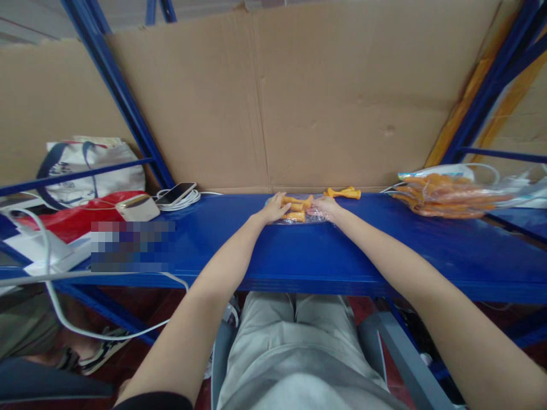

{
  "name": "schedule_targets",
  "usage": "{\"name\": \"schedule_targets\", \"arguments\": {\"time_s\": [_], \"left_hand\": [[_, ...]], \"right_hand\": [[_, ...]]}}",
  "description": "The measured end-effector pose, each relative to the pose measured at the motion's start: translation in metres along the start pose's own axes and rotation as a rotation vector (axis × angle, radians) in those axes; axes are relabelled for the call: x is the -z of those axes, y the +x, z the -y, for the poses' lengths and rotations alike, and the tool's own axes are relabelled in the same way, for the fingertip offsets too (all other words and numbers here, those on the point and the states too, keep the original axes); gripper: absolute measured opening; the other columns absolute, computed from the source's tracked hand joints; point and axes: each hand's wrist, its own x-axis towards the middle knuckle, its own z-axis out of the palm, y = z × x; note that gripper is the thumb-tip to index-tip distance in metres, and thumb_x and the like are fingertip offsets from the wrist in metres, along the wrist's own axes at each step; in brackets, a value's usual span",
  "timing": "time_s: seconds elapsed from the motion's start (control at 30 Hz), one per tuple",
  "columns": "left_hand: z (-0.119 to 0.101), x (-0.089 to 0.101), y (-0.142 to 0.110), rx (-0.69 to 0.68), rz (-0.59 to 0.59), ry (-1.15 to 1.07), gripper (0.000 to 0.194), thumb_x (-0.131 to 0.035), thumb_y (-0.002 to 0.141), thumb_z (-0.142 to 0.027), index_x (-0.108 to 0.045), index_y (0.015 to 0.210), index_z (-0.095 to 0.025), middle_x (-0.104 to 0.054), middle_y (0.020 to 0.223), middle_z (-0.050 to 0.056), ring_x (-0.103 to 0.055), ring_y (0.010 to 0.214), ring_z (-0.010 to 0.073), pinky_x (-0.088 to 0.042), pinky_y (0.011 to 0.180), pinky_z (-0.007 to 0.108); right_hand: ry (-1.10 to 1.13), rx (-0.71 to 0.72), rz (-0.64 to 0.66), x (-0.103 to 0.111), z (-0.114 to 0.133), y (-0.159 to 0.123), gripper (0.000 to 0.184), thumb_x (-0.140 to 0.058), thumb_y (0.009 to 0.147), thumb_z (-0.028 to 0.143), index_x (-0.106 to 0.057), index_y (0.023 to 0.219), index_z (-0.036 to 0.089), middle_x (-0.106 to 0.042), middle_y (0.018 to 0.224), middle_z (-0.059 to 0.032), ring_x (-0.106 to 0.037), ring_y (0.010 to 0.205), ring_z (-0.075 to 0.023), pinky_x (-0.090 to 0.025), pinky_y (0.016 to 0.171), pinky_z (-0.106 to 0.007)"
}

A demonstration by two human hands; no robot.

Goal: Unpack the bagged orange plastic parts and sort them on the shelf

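Note:
Near the back of the blue shelf, several orange-yellow pieces with flared ends [298, 207] lie at a clear plastic bag [315, 217]. My left hand [274, 209] rests at their left side, its fingers outstretched over the pieces and the film. From the right, my right hand [325, 208] reaches in with fingers closed on the bag's crumpled plastic. Whether a piece is also inside those fingers is hidden. Just behind my right hand, more loose orange pieces [345, 193] lie against the cardboard.
A clear bag full of orange pieces [444, 196] sits at the right. Leftward are a phone [176, 194] on a coiled white cable, a beige case [137, 208], a red bag [85, 216] and a white tote [94, 165]. A cardboard sheet [342, 97] walls the back. Another person's leg shows lower left.

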Motion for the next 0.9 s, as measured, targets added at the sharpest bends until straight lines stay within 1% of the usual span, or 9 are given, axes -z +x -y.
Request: {"name": "schedule_targets", "arguments": {"time_s": [0.07, 0.1, 0.23, 0.33, 0.4, 0.47, 0.57, 0.7, 0.9], "left_hand": [[-0.004, 0.002, 0.000, 0.018, 0.020, 0.079, 0.063, -0.040, 0.097, -0.047, -0.036, 0.151, -0.013, -0.032, 0.163, 0.018, -0.027, 0.153, 0.0276, -0.023, 0.124, 0.042], [-0.007, 0.003, 0.000, 0.031, 0.036, 0.117, 0.063, -0.037, 0.098, -0.047, -0.036, 0.151, -0.012, -0.031, 0.164, 0.018, -0.026, 0.153, 0.0276, -0.023, 0.124, 0.043], [-0.017, 0.006, -0.003, 0.042, 0.111, 0.218, 0.059, -0.030, 0.101, -0.045, -0.040, 0.150, -0.014, -0.035, 0.162, 0.016, -0.030, 0.152, 0.0253, -0.025, 0.123, 0.040], [-0.023, 0.009, -0.007, 0.066, 0.156, 0.248, 0.059, -0.025, 0.102, -0.047, -0.038, 0.153, -0.020, -0.033, 0.164, 0.011, -0.025, 0.154, 0.0264, -0.022, 0.124, 0.046], [-0.027, 0.013, -0.011, 0.104, 0.181, 0.257, 0.060, -0.021, 0.102, -0.048, -0.035, 0.155, -0.023, -0.027, 0.166, 0.009, -0.019, 0.155, 0.0282, -0.021, 0.123, 0.054], [-0.031, 0.016, -0.014, 0.132, 0.201, 0.261, 0.060, -0.017, 0.103, -0.048, -0.034, 0.155, -0.024, -0.024, 0.167, 0.008, -0.016, 0.156, 0.0281, -0.021, 0.122, 0.057], [-0.035, 0.019, -0.015, 0.134, 0.208, 0.272, 0.061, -0.018, 0.103, -0.046, -0.036, 0.155, -0.020, -0.026, 0.167, 0.009, -0.016, 0.156, 0.0260, -0.019, 0.124, 0.051], [-0.032, 0.017, -0.012, 0.063, 0.203, 0.263, 0.061, -0.024, 0.101, -0.041, -0.037, 0.153, -0.012, -0.028, 0.166, 0.012, -0.019, 0.155, 0.0227, -0.015, 0.126, 0.037], [-0.023, 0.013, -0.008, 0.037, 0.191, 0.231, 0.064, -0.026, 0.099, -0.045, -0.037, 0.152, -0.010, -0.029, 0.165, 0.014, -0.022, 0.155, 0.0221, -0.018, 0.125, 0.035]], "right_hand": [[-0.062, -0.028, -0.049, 0.001, 0.005, -0.004, 0.017, -0.049, 0.102, 0.019, -0.062, 0.094, 0.012, -0.056, 0.054, 0.0017, -0.060, 0.049, -0.0119, -0.057, 0.057, -0.023], [-0.073, -0.048, -0.036, 0.001, 0.007, -0.006, 0.020, -0.048, 0.103, 0.023, -0.063, 0.095, 0.011, -0.057, 0.054, 0.0007, -0.060, 0.049, -0.0124, -0.057, 0.058, -0.024], [-0.052, -0.126, 0.174, 0.002, 0.011, -0.012, 0.039, -0.037, 0.106, 0.034, -0.065, 0.098, 0.008, -0.067, 0.061, -0.0077, -0.063, 0.053, -0.0145, -0.059, 0.065, -0.027], [-0.023, -0.173, 0.296, 0.001, 0.011, -0.015, 0.043, -0.033, 0.106, 0.036, -0.066, 0.101, 0.009, -0.071, 0.068, -0.0095, -0.067, 0.058, -0.0150, -0.060, 0.070, -0.028], [-0.028, -0.180, 0.338, -0.001, 0.010, -0.017, 0.037, -0.038, 0.106, 0.030, -0.067, 0.098, 0.009, -0.073, 0.071, -0.0091, -0.069, 0.061, -0.0139, -0.060, 0.074, -0.027], [-0.043, -0.164, 0.357, -0.003, 0.009, -0.020, 0.025, -0.047, 0.102, 0.019, -0.068, 0.095, 0.009, -0.073, 0.071, -0.0080, -0.070, 0.063, -0.0125, -0.060, 0.078, -0.025], [-0.068, -0.133, 0.367, -0.004, 0.008, -0.022, 0.014, -0.057, 0.096, 0.009, -0.070, 0.091, 0.010, -0.074, 0.071, -0.0067, -0.071, 0.064, -0.0115, -0.060, 0.080, -0.024], [-0.092, -0.115, 0.376, -0.003, 0.005, -0.018, 0.008, -0.065, 0.092, 0.009, -0.070, 0.086, 0.010, -0.075, 0.073, -0.0082, -0.072, 0.066, -0.0122, -0.061, 0.076, -0.023], [-0.127, -0.082, 0.361, 0.000, 0.000, -0.009, 0.003, -0.074, 0.085, 0.010, -0.071, 0.083, 0.011, -0.076, 0.075, -0.0087, -0.073, 0.067, -0.0126, -0.062, 0.078, -0.024]]}}
